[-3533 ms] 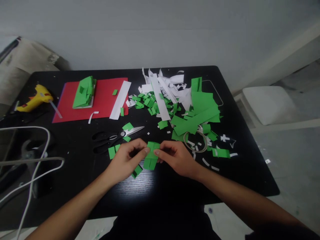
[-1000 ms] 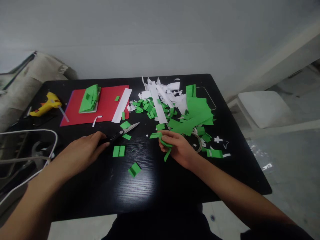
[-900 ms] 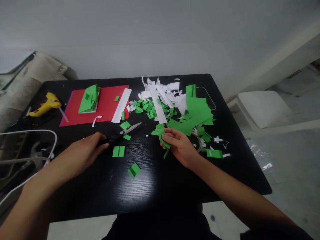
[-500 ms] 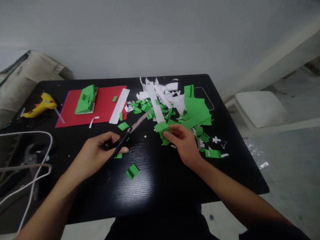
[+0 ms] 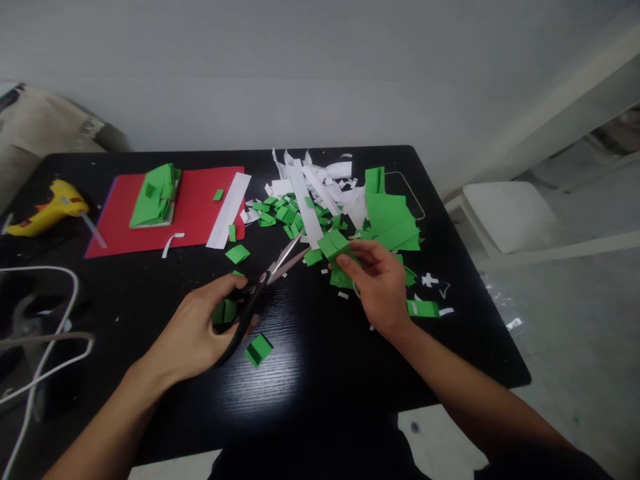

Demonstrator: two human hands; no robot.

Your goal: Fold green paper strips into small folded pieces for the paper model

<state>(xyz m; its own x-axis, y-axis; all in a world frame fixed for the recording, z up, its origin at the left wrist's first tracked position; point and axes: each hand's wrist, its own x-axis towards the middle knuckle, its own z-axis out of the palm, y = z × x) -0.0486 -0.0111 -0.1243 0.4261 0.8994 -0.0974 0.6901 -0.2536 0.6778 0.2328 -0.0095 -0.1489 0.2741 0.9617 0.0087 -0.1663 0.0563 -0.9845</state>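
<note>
My left hand (image 5: 200, 327) has its thumb and fingers in the handles of a pair of black-handled scissors (image 5: 267, 277), whose blades are apart and point toward the green paper. A folded piece of green paper (image 5: 334, 245) is pinched between the thumb and fingers of my right hand (image 5: 376, 280), just right of the blade tips. Several small green folded pieces lie near my left hand, one of them a creased green square (image 5: 259, 350). Behind both hands spreads a heap of green paper scraps (image 5: 287, 212).
White paper scraps (image 5: 345, 197) and larger green sheets (image 5: 393, 217) lie at the back. A red sheet (image 5: 195, 200) bears a green folded stack (image 5: 155, 197). A yellow glue gun (image 5: 55, 210) and white cable (image 5: 75, 293) are at left. A white stool (image 5: 507, 213) stands right.
The scissor blades have spread apart, with the left hand's thumb and fingers wider. The green paper in my right hand has tilted up and shifted slightly right. The camera view has shifted a little.
</note>
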